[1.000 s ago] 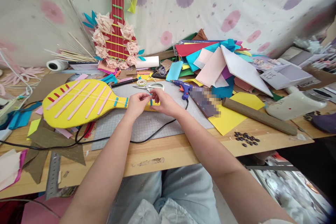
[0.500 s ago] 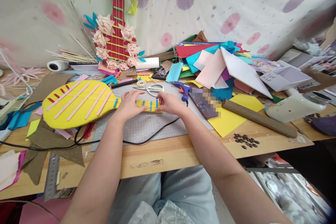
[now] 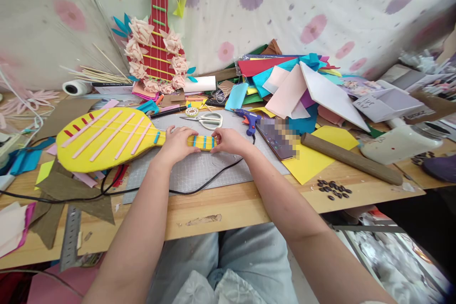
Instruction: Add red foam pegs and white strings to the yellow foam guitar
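Observation:
A yellow craft guitar [image 3: 103,140] lies flat on the table, its round body to the left with pink and red strips and thin strings. Short blue strips [image 3: 204,142] cross its neck. My left hand [image 3: 176,144] is closed over the neck, thumb on the near edge and fingers on the far edge. At the neck's right end, my right hand [image 3: 228,141] pinches across the rightmost blue strip [image 3: 213,142], which lies across the neck. The very end of the neck is hidden behind my right hand.
Beyond the hands lie scissors [image 3: 210,120], a blue glue gun [image 3: 249,119] and a phone [image 3: 276,138]. A black cable [image 3: 203,192] crosses the cutting mat [image 3: 185,175]. A red flowered guitar [image 3: 159,59] stands behind. Dark beads [image 3: 334,189] and a brown roll [image 3: 351,159] are right.
The rightmost blue strip, which stuck up past the neck's far edge, now sits across it, with my right fingers lower. My left hand has shifted slightly right.

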Demonstrator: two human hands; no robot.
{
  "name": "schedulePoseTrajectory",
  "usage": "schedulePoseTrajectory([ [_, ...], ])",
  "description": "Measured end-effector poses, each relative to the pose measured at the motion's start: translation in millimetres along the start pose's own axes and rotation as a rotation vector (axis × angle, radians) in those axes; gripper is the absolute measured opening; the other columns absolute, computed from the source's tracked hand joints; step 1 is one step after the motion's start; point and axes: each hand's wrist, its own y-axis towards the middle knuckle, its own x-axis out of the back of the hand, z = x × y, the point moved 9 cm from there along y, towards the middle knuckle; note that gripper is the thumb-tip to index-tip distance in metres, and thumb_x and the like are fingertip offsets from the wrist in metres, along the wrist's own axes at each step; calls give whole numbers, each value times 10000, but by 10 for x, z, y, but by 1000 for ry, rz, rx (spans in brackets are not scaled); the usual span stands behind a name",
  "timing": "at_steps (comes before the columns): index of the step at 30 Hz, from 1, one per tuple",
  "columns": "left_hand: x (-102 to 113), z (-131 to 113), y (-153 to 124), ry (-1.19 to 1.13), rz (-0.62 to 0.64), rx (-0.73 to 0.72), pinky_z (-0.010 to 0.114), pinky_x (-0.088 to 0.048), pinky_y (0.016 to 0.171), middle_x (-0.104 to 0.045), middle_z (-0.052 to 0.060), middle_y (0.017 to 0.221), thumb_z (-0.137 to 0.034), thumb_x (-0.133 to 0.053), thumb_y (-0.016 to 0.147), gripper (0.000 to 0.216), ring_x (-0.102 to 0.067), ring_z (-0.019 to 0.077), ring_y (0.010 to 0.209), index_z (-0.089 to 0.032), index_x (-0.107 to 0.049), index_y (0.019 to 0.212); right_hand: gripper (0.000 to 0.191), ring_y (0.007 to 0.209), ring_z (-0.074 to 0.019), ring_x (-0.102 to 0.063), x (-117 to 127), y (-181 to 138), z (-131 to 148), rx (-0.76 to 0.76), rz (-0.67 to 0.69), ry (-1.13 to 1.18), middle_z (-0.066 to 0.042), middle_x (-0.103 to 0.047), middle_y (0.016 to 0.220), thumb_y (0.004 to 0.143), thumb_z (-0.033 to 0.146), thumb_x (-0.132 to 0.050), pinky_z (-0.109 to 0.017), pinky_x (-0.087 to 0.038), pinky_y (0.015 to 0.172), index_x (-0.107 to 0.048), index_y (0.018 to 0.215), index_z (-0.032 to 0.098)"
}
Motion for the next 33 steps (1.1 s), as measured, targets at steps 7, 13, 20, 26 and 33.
schedulePoseTrajectory([
  [7,-10,15,-1,-16,-8,19,480,-151,1055,-647,77,1088,-333,-726,618,371,-527,289,1101,-244,-664,973,439,685,-163,-588,13,-4,15,-30,-1,-49,-26,-653,786,573,315,-791,-249,-365,568,-600,943,175],
  [13,1,6,-5,-8,-4,24,476,-151,1056,-643,79,1091,-337,-736,606,390,-522,286,1105,-241,-660,976,436,709,-175,-585,14,-23,27,-46,16,-63,-33,-656,801,582,311,-785,-261,-367,592,-608,959,182],
  [20,-4,-8,-10,29,16,34,470,-153,1061,-637,71,1098,-345,-717,635,375,-519,275,1110,-241,-648,988,435,717,-153,-587,5,-19,11,-40,29,-46,-20,-658,814,590,317,-777,-238,-369,595,-615,970,181],
  [26,-12,-16,-21,80,41,29,457,-154,1069,-626,54,1129,-367,-685,674,372,-510,254,1129,-240,-630,1020,465,738,-151,-585,-5,-18,11,-61,45,-60,-18,-659,832,595,320,-773,-231,-359,593,-610,1006,177],
  [33,11,-38,-17,87,34,33,454,-162,1066,-630,51,1110,-342,-693,663,370,-520,252,1113,-235,-633,1012,430,678,-136,-554,-15,-15,-12,-30,11,0,-4,-631,756,579,290,-781,-231,-346,576,-609,954,167],
])
